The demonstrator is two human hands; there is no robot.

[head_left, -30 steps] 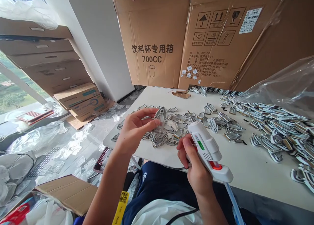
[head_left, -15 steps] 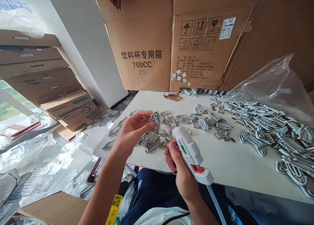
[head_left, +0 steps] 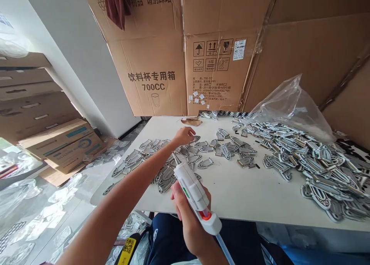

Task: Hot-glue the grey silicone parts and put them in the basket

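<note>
I have the right hand (head_left: pixel 189 224) clenched around a white plastic glue gun (head_left: pixel 192 187); the left hand (head_left: pixel 184 136) reaches grey, arch-shaped pieces (head_left: pixel 166 175), its grasp indeterminable.

We see a pale, off-white surface (head_left: pixel 245 199) carrying one large heap (head_left: pixel 315 153) of grey-and-white parts, piled several layers deep. At the heap's far side we find a crumpled clear plastic bag (head_left: pixel 290 105). Just left of the heap lie small black pieces (head_left: pixel 258 165) and a loose cluster (head_left: pixel 226 151) of similar parts; farther left of it, overlapping grey frames (head_left: pixel 166 176) spread out. Well left of the heap, toward the back, we notice a torn cardboard scrap (head_left: pixel 191 121).
</note>
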